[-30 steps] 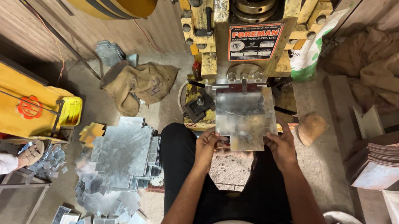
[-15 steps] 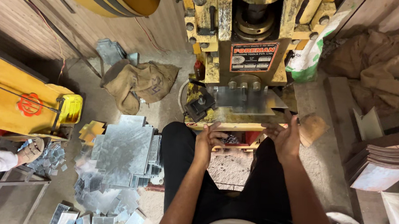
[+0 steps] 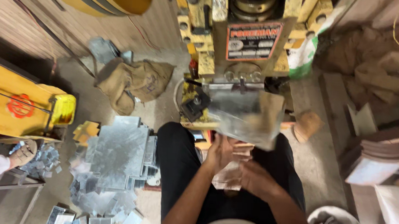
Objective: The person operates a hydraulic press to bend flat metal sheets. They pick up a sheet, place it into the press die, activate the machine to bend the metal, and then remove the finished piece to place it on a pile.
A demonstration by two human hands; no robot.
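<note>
Dim warm indoor light, motion blur over hands and metal sheet [image 3: 247,116], soft edges.

A metal sheet [image 3: 247,116] lies before the press machine [image 3: 244,41]. Left of the person's legs [image 3: 178,165], stacked sheets [image 3: 118,151] cover the floor [image 3: 315,163]; a sack [image 3: 135,83] lies behind them.

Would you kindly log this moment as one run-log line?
left hand: gripping metal sheet | right hand: under sheet, grip unclear | sheet: blurred, before yellow press | sheet stack: floor
</note>
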